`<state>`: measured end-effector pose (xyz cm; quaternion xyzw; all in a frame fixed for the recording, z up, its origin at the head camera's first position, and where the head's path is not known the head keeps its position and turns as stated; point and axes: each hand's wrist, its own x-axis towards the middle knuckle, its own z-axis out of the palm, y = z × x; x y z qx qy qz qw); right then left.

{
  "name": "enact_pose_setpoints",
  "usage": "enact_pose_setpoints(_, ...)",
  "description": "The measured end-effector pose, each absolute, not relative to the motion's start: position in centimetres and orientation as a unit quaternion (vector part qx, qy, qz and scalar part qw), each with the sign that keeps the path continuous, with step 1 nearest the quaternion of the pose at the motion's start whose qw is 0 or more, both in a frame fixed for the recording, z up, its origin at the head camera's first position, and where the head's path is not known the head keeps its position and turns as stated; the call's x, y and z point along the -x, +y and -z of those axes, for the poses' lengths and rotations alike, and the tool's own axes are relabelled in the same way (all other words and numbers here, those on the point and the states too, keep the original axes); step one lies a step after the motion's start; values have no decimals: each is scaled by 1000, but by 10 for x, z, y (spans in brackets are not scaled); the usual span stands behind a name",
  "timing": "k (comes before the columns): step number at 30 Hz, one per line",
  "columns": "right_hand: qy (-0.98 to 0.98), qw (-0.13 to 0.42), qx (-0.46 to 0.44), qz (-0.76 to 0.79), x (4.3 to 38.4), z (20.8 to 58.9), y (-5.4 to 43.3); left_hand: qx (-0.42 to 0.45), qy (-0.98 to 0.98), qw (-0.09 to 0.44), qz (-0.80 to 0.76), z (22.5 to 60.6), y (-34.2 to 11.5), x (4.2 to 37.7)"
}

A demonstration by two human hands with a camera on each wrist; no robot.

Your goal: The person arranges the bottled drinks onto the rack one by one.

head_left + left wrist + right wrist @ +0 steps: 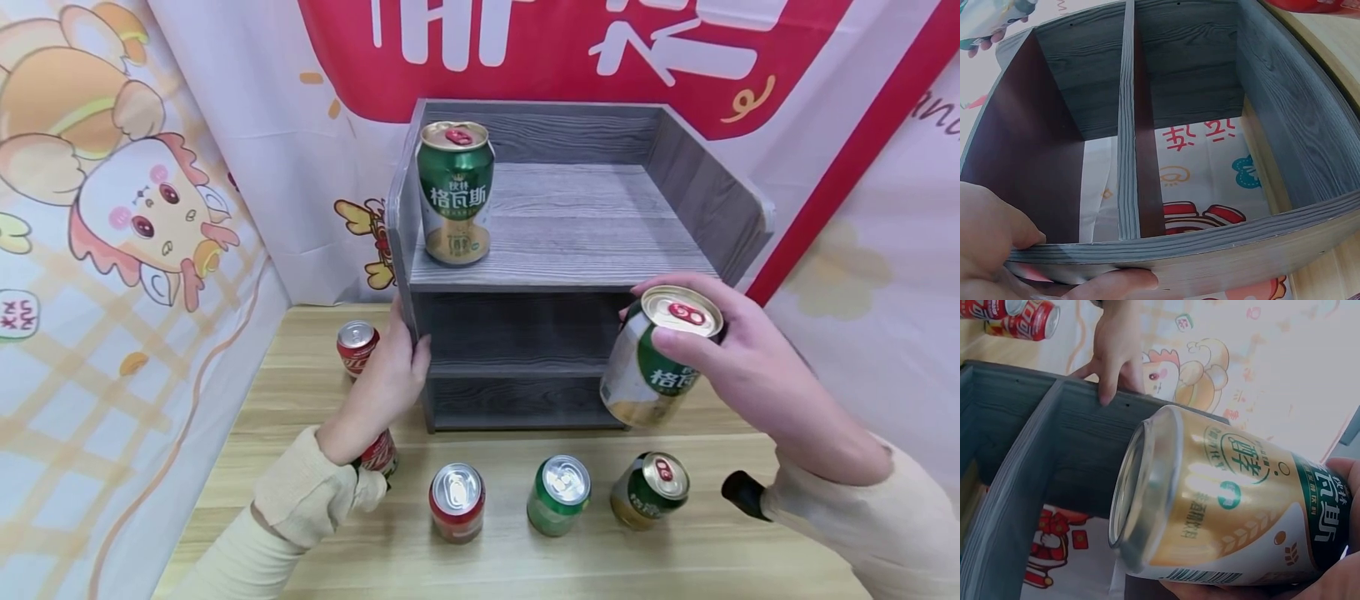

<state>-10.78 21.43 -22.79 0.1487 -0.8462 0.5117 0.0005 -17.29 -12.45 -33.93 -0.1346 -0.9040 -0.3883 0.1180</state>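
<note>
Now my right hand point(757, 367) is curled round a green-and-gold can point(652, 371), thumb by its rim and fingers round the far side, holding it tilted in the air before the right part of the grey rack point(592, 225), above the desk point(720, 550). My left hand point(393, 367) grips the front edge of the rack's left side panel point(403, 217), thumb on the inner face and fingers on the outer. On the top shelf, tucked close to that panel, a matching can point(456, 200) stands upright with its red tab up; two darker levels lie below it. Just past my left hand, on the desk beside the rack, I see a red can point(356, 340), and another red one point(381, 454) is partly hidden by my wrist. Nearer me, in a loose row before the rack, stand a silver-topped red can point(457, 504), a green can point(558, 496) and a gold-topped can point(649, 492) with a red tab. Behind everything hangs a white cloth point(255, 150) with a large red patch, and cartoon prints point(142, 208) cover the left side.
</note>
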Motion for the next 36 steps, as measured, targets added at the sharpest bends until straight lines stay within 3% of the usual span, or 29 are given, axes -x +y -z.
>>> enact_pose_setpoints(17,-878,-18,-94,-470,114,208,188,142,-901,116,393,340,-123,173)
enact_pose_setpoints(36,-879,21,-92,-467,130,183,181,144,-902,126,388,340,-125,173)
